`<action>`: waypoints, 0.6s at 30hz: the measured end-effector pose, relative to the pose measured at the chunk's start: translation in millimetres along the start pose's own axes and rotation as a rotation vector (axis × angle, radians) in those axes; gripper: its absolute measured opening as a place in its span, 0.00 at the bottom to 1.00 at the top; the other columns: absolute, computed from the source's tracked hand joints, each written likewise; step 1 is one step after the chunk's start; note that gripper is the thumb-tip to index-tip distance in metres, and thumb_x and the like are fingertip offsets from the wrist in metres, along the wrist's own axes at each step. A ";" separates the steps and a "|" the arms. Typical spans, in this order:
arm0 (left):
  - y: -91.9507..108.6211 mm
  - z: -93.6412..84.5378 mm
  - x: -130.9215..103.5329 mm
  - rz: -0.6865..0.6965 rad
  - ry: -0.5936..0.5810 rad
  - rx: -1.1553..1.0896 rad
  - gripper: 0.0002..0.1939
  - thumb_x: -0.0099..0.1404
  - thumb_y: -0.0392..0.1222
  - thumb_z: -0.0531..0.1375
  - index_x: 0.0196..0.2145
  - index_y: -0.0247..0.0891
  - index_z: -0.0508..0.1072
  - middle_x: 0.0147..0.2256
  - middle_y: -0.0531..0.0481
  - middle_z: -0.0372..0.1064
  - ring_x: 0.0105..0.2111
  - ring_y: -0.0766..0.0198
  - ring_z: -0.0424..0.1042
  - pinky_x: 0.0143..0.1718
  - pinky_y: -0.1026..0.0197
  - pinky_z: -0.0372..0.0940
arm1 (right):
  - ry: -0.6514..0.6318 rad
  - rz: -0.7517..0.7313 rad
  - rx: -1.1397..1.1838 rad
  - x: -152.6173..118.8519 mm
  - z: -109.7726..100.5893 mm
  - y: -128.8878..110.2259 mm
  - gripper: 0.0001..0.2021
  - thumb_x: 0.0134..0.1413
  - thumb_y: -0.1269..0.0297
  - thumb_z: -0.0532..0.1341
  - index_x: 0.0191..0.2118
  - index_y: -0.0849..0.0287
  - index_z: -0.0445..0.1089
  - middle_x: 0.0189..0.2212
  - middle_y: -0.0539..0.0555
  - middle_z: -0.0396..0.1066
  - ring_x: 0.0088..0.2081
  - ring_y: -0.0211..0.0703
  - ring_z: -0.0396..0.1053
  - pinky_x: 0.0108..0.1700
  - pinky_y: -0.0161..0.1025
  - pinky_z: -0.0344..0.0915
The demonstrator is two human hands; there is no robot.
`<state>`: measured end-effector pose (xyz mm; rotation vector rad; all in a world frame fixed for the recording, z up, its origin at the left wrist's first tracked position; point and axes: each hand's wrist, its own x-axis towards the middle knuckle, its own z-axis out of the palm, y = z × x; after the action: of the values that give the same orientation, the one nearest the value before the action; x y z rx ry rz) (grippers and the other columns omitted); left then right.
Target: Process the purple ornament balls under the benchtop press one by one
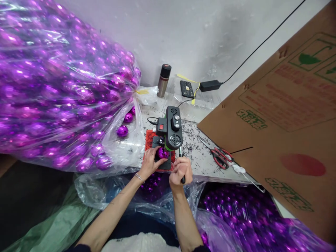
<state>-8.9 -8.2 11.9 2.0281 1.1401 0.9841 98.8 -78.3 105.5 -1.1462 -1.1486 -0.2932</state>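
Observation:
Under a small black bench drill press point(173, 129), my left hand point(151, 162) holds a shiny purple faceted ball point(162, 153) between thumb and fingers. The ball rests at the machine's dark base plate point(165, 164), which lies on a red mat point(150, 137). My right hand point(181, 171) is wrapped round the press's lever handle point(180, 151), whose black grip end shows below the fist. The machine's head covers the top of the ball, so the tool's contact with it is hidden.
A large clear bag of purple balls point(65, 87) fills the left, with loose balls point(122, 131) near its mouth. Red-handled scissors point(222, 157) lie beside a big cardboard box point(275, 140). Behind stand a flask point(164, 80), a phone point(186, 89) and a power adapter point(210, 85). Black shavings litter the table point(194, 140).

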 end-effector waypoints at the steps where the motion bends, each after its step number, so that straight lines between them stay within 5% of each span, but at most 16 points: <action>1: -0.1 -1.2 1.4 -0.005 -0.006 -0.019 0.27 0.67 0.50 0.70 0.60 0.43 0.71 0.49 0.43 0.78 0.52 0.48 0.76 0.58 0.45 0.68 | -0.018 0.052 -0.006 8.1 -0.5 -7.8 0.19 0.71 0.68 0.51 0.25 0.54 0.59 0.23 0.47 0.63 0.26 0.37 0.65 0.30 0.39 0.61; 6: 6.5 -16.0 -9.3 -0.028 -0.017 -0.136 0.28 0.67 0.52 0.69 0.60 0.43 0.70 0.55 0.41 0.76 0.56 0.49 0.76 0.60 0.44 0.70 | -0.068 0.221 -0.014 36.7 -2.7 -33.5 0.18 0.73 0.65 0.52 0.27 0.54 0.61 0.24 0.47 0.62 0.27 0.37 0.65 0.32 0.39 0.61; 9: 8.1 -28.7 -42.6 0.056 -0.033 -0.156 0.30 0.69 0.52 0.68 0.64 0.44 0.67 0.59 0.39 0.74 0.59 0.48 0.75 0.61 0.43 0.71 | -0.061 0.182 0.016 33.8 -1.9 -33.3 0.17 0.73 0.67 0.52 0.27 0.54 0.62 0.24 0.47 0.64 0.29 0.36 0.66 0.33 0.38 0.62; 14: -4.2 -32.5 -108.6 0.310 -0.228 -0.021 0.29 0.69 0.54 0.68 0.63 0.45 0.71 0.57 0.37 0.76 0.56 0.46 0.79 0.55 0.44 0.77 | -0.017 0.113 0.054 19.6 1.6 -25.2 0.18 0.72 0.70 0.52 0.27 0.55 0.62 0.23 0.46 0.64 0.30 0.37 0.68 0.34 0.38 0.62; 18: -3.5 -34.0 -112.4 0.302 -0.226 -0.006 0.22 0.73 0.54 0.64 0.60 0.43 0.75 0.49 0.40 0.81 0.48 0.51 0.82 0.49 0.49 0.79 | 0.004 0.095 0.055 17.2 2.9 -21.3 0.18 0.72 0.70 0.52 0.26 0.55 0.62 0.22 0.46 0.62 0.30 0.38 0.69 0.34 0.38 0.62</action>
<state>-78.4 -101.0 -7.1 2.2829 0.7262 0.8675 89.9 -79.4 131.6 -1.1482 -1.0888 -0.1894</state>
